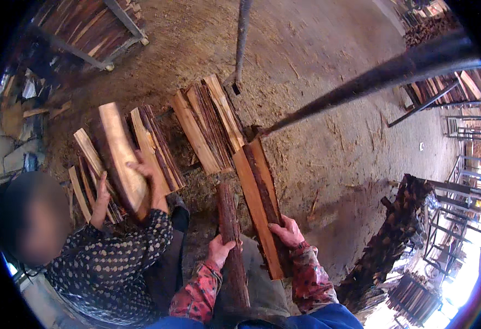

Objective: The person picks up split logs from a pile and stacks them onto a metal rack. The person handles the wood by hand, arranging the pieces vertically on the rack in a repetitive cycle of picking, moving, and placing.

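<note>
My left hand is wrapped round a narrow wood slab with dark bark, which slants down toward my lap. Over to the right, my right hand grips the edge of a longer sawn wood slab, orange-brown with a strip of bark. A second piece of wood lies along its right side. Beyond both hands, several slabs stand stacked side by side, and the far end of the right-hand slab reaches their near right corner.
At left, a person in a spotted sleeve holds a pale plank beside another row of slabs. A dark metal pole slants across the right, and a thinner post rises ahead. Bark pieces are heaped at lower right.
</note>
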{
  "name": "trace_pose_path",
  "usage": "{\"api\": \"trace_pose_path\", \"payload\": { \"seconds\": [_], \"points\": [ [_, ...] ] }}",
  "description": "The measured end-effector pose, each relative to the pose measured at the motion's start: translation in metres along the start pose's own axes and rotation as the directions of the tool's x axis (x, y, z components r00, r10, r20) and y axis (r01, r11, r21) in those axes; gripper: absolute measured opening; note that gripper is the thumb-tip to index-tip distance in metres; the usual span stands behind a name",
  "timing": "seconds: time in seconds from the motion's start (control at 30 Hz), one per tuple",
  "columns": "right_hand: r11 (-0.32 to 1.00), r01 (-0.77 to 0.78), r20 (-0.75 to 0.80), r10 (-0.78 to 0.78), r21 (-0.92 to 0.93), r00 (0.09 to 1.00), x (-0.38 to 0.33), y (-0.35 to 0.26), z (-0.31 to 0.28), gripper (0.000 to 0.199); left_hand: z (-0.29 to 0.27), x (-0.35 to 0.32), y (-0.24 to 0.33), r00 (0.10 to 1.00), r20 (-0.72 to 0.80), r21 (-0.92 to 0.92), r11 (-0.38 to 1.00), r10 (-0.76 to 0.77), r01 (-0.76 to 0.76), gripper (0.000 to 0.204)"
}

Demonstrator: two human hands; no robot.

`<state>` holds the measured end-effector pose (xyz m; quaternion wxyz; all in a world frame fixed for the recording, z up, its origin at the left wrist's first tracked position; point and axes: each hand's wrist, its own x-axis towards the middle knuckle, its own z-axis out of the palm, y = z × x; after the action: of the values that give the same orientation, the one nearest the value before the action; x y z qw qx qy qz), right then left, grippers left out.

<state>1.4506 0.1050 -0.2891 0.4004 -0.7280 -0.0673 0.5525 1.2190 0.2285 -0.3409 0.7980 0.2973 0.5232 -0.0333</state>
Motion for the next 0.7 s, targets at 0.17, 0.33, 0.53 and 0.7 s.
{"api": "trace_pose_path", "payload": {
  "seconds": [0.17, 0.33, 0.53, 0.7],
  "points": [
    [0.982, 0.081, -0.006, -0.084, -0.17, 0.996, 0.068, -0.039, -0.003, 0.039, -0.011, 0.016, -0.024, 0.996, 0.049, 0.06, 0.995, 0.079, -0.082, 0.016],
    [0.898, 0.367, -0.052, -0.39, -0.244, 0.919, 0.154, -0.057, -0.01, 0.035, 0.001, 0.016, -0.017, 0.993, 0.09, 0.104, 0.991, 0.08, -0.089, 0.018],
    [0.563, 0.396, -0.11, -0.663, -0.725, 0.74, 0.27, -0.09, -0.001, 0.053, -0.002, 0.022, -0.033, 0.989, 0.11, -0.042, 0.994, -0.097, 0.102, 0.024],
    [0.473, 0.091, -0.228, -0.575, -0.877, 0.786, 0.396, -0.064, 0.027, 0.064, -0.011, 0.03, -0.069, 0.995, 0.077, -0.043, 0.997, -0.066, 0.069, 0.026]
  ]
}}
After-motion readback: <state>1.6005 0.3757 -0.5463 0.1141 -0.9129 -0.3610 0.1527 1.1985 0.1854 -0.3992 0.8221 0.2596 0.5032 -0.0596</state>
